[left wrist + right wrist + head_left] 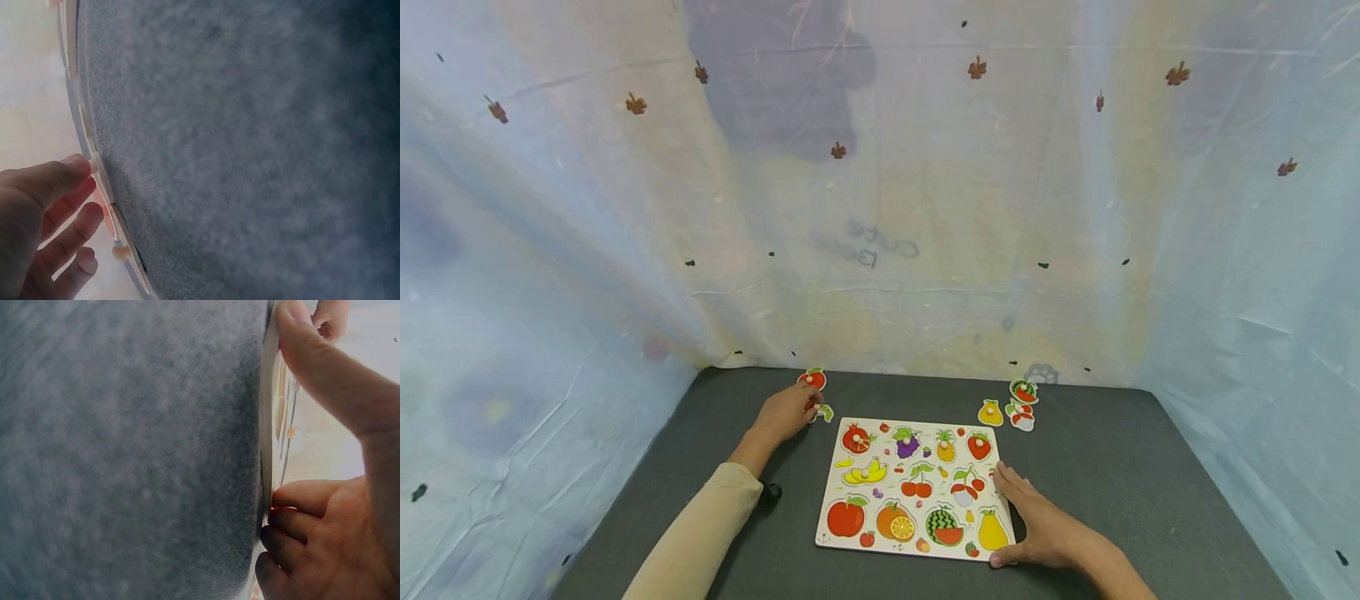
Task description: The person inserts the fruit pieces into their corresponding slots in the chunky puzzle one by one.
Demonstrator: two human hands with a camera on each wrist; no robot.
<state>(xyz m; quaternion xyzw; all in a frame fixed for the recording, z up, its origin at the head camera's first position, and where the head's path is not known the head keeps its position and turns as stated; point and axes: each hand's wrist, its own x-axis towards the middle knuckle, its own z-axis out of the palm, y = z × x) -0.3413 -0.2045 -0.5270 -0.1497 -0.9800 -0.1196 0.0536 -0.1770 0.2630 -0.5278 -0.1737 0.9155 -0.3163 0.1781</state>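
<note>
A white fruit puzzle board (886, 502) lies on the dark table. My right hand (1045, 525) rests against its right edge, thumb at the near corner and fingers extended farther up the side. In the right wrist view, the thumb lies over the board's edge and the fingertips touch its side. Beyond the board's far left corner, my left hand (787, 411) pinches the knob of a puzzle piece (825, 412) with a green leaf, mostly hidden by the fingers. The left wrist view shows thumb and forefinger at this knob (95, 167). Just behind is a red fruit piece (812, 379).
Past the board's far right corner lie a pear piece (991, 412), a watermelon piece (1023, 391) and a red-and-white cherry piece (1020, 415). Knobbed pieces, including grapes (907, 443) and bananas (865, 473), sit in the board. A patterned curtain (910, 208) hangs behind the table.
</note>
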